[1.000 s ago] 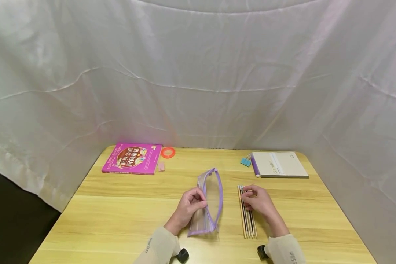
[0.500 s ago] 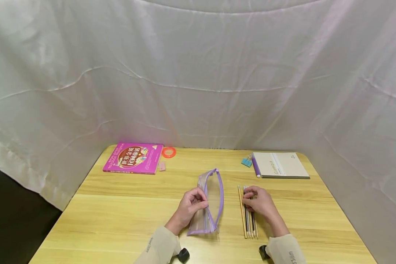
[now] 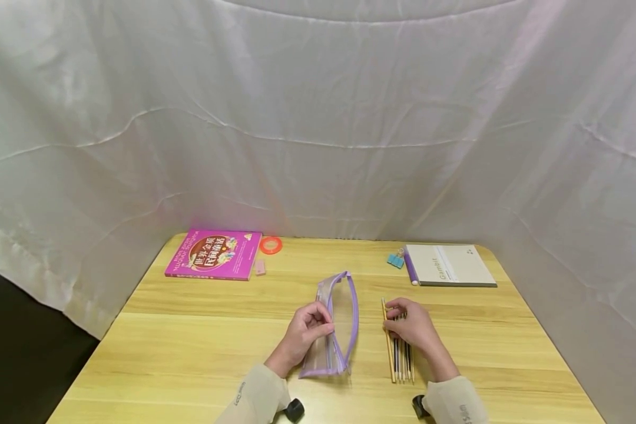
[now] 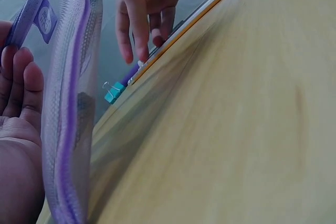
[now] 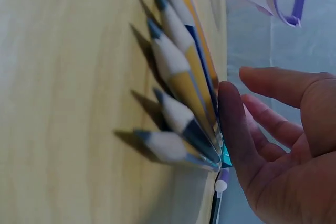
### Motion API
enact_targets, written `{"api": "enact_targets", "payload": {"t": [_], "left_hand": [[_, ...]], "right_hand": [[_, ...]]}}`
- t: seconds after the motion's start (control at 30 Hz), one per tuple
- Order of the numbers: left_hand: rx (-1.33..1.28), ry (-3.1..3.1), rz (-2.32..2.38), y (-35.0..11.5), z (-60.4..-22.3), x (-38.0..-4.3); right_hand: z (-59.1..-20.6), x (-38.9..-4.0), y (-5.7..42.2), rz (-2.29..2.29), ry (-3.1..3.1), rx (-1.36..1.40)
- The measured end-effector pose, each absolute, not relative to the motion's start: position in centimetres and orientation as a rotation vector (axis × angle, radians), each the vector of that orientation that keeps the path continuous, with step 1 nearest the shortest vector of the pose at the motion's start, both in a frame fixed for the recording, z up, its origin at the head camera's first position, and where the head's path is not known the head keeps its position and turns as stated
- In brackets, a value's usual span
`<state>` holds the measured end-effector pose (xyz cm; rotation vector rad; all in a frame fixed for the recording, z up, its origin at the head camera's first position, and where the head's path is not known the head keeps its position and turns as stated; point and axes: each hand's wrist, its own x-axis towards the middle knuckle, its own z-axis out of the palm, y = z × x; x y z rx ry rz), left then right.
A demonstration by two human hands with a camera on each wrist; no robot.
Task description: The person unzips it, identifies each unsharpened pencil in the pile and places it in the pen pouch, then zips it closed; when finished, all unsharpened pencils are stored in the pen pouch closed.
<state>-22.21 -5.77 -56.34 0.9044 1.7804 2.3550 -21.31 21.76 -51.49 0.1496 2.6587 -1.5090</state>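
Note:
My left hand [image 3: 303,333] pinches the near side of a clear mesh pencil case [image 3: 318,356] with purple zipped edges. The case stands on the table with its mouth gaping to the right. In the left wrist view its purple zipper [image 4: 71,103] runs down past my fingers [image 4: 31,85]. To the right, several pencils [image 3: 403,362] lie side by side, sharpened tips toward me. A yellow pencil [image 3: 389,353] lies at their left edge. My right hand [image 3: 413,324] hovers over their far ends, thumb close to the yellow pencil. In the right wrist view its thumb and fingers [image 5: 273,85] are apart.
A pink book [image 3: 214,254], a roll of orange tape [image 3: 270,245] and a pink eraser [image 3: 259,268] lie at the back left. Teal binder clips [image 3: 395,260], a purple pen [image 3: 410,266] and a notebook [image 3: 453,265] lie at the back right. Grey curtains surround the table.
The yellow pencil has separated slightly from the others at the left. My right hand has shifted a little left, its thumb now closer to that pencil. The left hand and pencil case stay nearly still.

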Motion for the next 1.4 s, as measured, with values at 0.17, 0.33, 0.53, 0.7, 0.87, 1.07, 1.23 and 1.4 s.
{"api": "enact_targets", "payload": {"t": [0.17,0.33,0.53,0.7,0.87,1.07,1.23,1.4], "left_hand": [[0.895,1.773,2.350,-5.8,-56.4,-22.2],[0.928,1.771,2.345,-5.7,-56.4,-22.3],[0.956,1.769,2.345,-5.7,-56.6,-22.5],[0.947,1.774,2.339,-5.8,-56.6,-22.5],[0.951,1.762,2.342,-5.7,-56.6,-22.4],[0.925,1.765,2.330,-5.7,-56.5,-22.2],[0.925,1.767,2.332,-5.7,-56.5,-22.3],[0.960,1.764,2.342,-5.8,-56.6,-22.3]], "right_hand": [[-51.7,-21.6,21.2,-1.361,2.754,0.118],[-51.7,-22.0,21.1,-1.177,2.858,0.063],[-51.6,-22.4,21.0,-1.048,2.904,0.038],[-51.4,-22.4,20.9,-1.009,2.907,0.044],[-51.3,-22.4,20.8,-0.978,2.897,0.069],[-50.8,-22.1,20.8,-1.123,2.801,0.149],[-49.9,-22.1,20.8,-1.365,2.715,0.184],[-49.2,-22.4,20.9,-1.565,2.608,0.210]]}}
